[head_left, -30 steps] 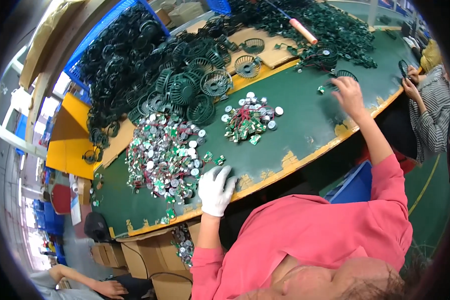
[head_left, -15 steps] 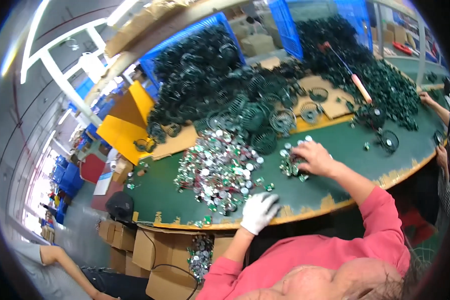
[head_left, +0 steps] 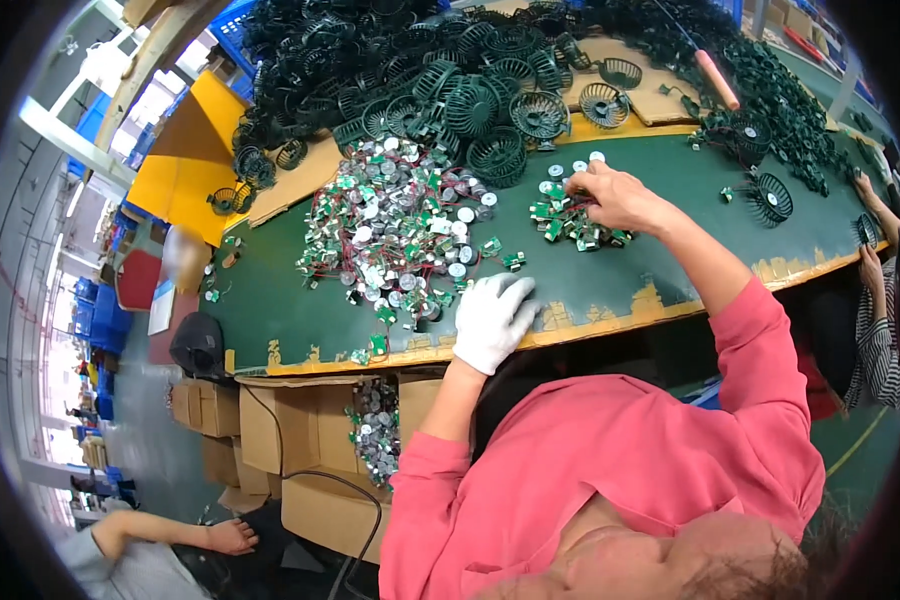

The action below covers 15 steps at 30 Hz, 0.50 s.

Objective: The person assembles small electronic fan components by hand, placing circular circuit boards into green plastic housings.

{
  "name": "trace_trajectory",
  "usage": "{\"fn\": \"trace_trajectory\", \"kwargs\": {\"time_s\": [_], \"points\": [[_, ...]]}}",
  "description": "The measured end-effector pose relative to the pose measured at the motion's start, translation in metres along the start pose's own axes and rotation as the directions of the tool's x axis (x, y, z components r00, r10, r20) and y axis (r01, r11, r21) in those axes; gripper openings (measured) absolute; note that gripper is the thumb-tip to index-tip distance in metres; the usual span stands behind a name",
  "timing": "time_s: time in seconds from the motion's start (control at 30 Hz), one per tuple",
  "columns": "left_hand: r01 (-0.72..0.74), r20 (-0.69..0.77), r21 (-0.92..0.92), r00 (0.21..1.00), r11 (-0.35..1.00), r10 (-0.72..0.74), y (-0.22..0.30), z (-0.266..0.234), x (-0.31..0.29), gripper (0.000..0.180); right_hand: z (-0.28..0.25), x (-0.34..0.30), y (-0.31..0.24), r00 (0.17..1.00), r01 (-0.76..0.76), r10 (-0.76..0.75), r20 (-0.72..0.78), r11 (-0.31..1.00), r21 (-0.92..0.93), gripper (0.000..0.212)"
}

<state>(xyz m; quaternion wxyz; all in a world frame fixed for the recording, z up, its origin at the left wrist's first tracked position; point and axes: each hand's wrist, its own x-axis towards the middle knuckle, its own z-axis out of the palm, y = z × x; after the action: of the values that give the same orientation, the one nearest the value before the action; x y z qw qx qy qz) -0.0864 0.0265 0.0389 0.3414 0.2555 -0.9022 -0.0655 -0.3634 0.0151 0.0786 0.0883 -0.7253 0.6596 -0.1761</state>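
Along the back of my green table (head_left: 580, 275) rises the big heap of dark fan cages (head_left: 470, 105), and in front of it the heap of small motors (head_left: 385, 225) lies loose with red wires, so I judge that most of the work is left. A smaller pile of motors (head_left: 560, 215) sits apart, to the right of that heap. Farther right, a single fan cage (head_left: 772, 200) shows a silver disc at its middle; that one looks done, or partly so. My gloved left hand (head_left: 494, 318) rests near the table's front edge, fingers loosely parted, with nothing seen in it, just below a little green board (head_left: 513, 261). My bare right hand (head_left: 618, 197) bends over the smaller pile, fingers curled among the pieces; I cannot tell whether they pinch one.
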Motion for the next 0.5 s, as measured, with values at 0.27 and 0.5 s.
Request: {"fn": "trace_trajectory", "kwargs": {"time_s": [0.27,0.5], "points": [[-0.017,-0.019,-0.022,1.0,1.0,0.017,0.006,0.001,-0.005,0.029,-0.024,0.01,0.034,0.933,-0.21,0.096,0.348,0.929,0.305,0.042],[-0.009,-0.015,-0.01,1.0,1.0,0.009,0.004,0.003,-0.005,0.029,-0.094,0.021,0.017,0.95,0.166,0.184,-0.253,0.388,0.906,0.014]]}}
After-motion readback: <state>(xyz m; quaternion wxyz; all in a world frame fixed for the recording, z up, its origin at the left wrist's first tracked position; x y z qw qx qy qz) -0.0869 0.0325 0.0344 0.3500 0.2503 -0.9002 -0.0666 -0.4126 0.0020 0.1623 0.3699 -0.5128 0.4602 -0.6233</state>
